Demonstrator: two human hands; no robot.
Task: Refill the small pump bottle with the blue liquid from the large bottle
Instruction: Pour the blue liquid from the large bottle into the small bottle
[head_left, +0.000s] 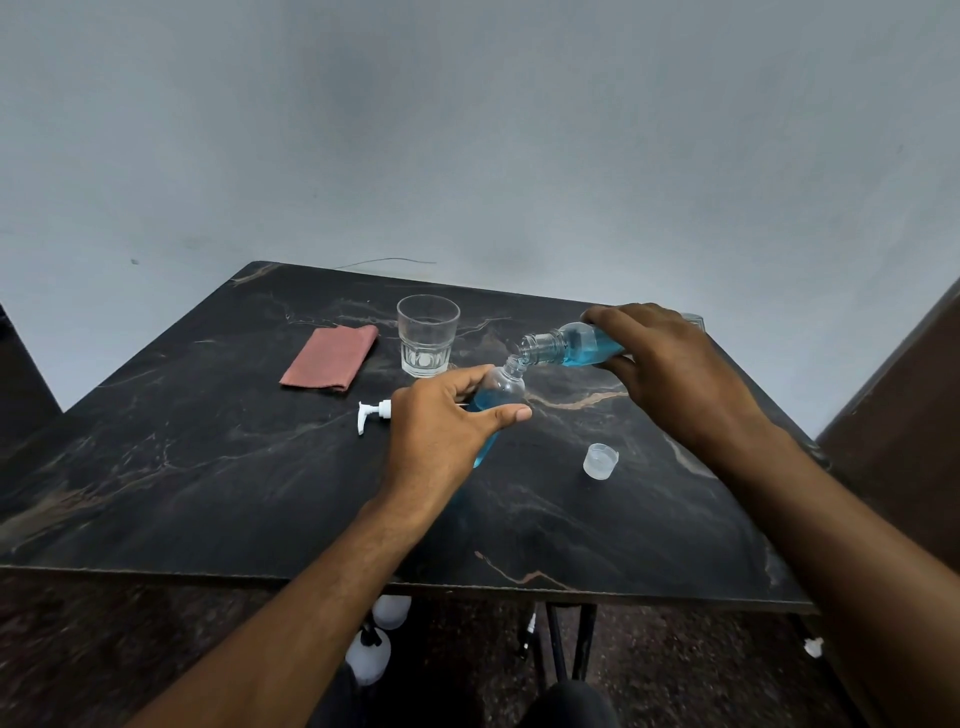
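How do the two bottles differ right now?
Pose: the large bottle is tipped nearly level in the right hand, mouth down toward the small bottle; the small bottle leans, mouth up, gripped by the left hand.
Size: the large bottle's neck is wider than the small bottle's.
Role: the large bottle pours, the small bottle receives.
Shared: both are clear, uncapped and hold blue liquid.

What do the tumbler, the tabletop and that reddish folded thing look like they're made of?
The tumbler looks like clear glass: see-through, with thick faceted walls near the base. The tabletop looks like dark marble with tan veins and a dull sheen, though it may be a printed laminate. The reddish folded thing looks like matte woven cloth, with soft edges and layered folds.
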